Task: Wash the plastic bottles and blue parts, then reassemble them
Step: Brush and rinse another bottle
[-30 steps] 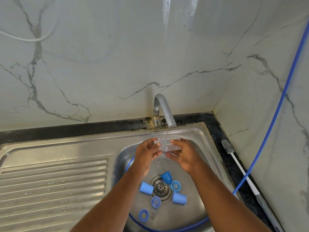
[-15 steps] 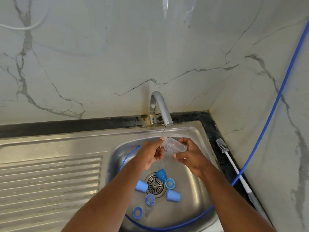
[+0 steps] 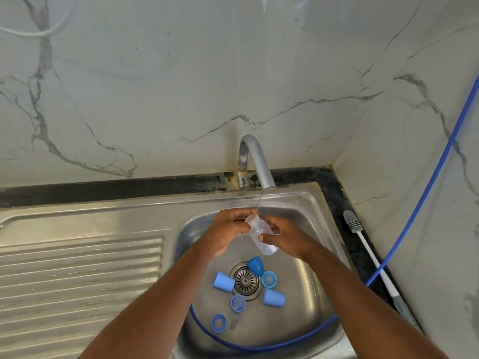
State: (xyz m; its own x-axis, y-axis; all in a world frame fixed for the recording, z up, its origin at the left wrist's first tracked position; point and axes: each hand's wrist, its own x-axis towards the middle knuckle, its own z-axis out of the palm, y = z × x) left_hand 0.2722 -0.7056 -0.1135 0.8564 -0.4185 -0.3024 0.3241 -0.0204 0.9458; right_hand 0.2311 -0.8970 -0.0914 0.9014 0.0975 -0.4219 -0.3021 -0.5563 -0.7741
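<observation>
Head view, entry: clear plastic bottle (image 3: 261, 235), held over the sink basin (image 3: 320, 257) between both hands, tilted, mouth up toward the thin water stream (image 3: 259, 200), base pointing down and right. Left hand (image 3: 228, 230): grip curled round the neck end. Right hand (image 3: 285, 237): grip pinching the body, thumb on the near side. Blue parts (image 3: 223, 281) (six counted, loose) lie on the basin floor around the drain (image 3: 245, 281), none yet fitted to a bottle. Step in hand, by judgement: rinsing. It is best done with the mouth kept right under the narrow stream and the bottle turned so water reaches every wall; wet plastic probably slips, so both grips should stay firm. Edges: tap (image 3: 255, 161) spout just above the knuckles, basin back wall near. A blue hose (image 3: 427, 177) loops along the basin front. Open room: drainboard (image 3: 77, 268) to the left. Bottle brush (image 3: 363, 244) lies on the dark counter (image 3: 103, 190), right of the basin.
</observation>
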